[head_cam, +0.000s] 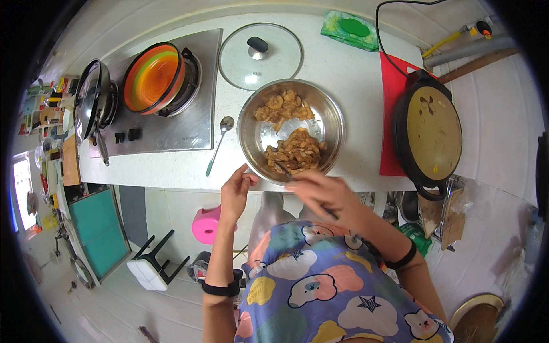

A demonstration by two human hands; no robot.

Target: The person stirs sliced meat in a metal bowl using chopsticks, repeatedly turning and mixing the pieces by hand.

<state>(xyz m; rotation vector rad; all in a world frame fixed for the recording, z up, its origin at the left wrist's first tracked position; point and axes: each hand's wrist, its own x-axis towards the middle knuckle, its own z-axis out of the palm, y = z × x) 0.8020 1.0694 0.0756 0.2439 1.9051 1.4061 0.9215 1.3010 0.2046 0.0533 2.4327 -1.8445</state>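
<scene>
A wide stainless steel bowl (333,124) stands near the counter's front edge, holding two heaps of brown, sauce-coated meat pieces (296,150). My right hand (328,193) is shut on a dark, thin utensil, probably chopsticks, whose tip (281,168) rests in the nearer heap. My left hand (237,186) is at the bowl's lower left rim, fingers bent, holding nothing visible; whether it touches the rim I cannot tell. Left of the bowl lies a metal spoon with a green handle (217,150). A glass lid with a black knob (274,64) lies behind the bowl.
On the steel gas hob (197,133) at left are an orange striped bowl (154,81) and a lidded pan (92,100). A black electric griddle (433,133) sits at right on a red mat (388,141). A green wipes pack (349,31) lies at the back.
</scene>
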